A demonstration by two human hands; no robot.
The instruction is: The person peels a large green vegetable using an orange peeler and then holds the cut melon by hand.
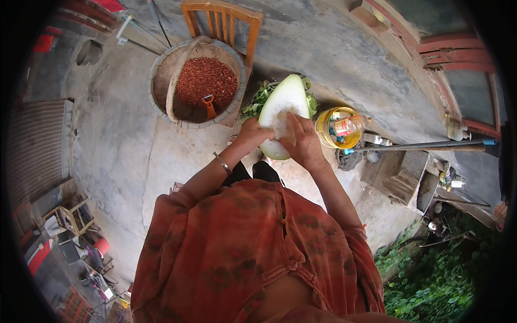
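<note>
A large cut piece of winter melon point(284, 97) is held out before me, its white flesh facing up and pale green rind along the edge. My left hand point(253, 132) grips its left side, the thumb lying over the cut face. At the hollow seedy middle, the fingers of my right hand point(301, 139) press on the flesh while the palm bears on the right edge. Whether the right fingers pinch any pulp cannot be made out. Leafy greens point(258, 99) show behind and below the melon, partly hidden by it.
A handled wicker basket point(161, 80) holds dried red pieces point(208, 82) and an orange peeler point(209, 107), in front of a wooden chair point(252, 38). To the right stands a yellow bucket point(323, 129) with a plastic bottle point(350, 126). Long poles point(420, 146) reach toward a stone sink point(414, 173).
</note>
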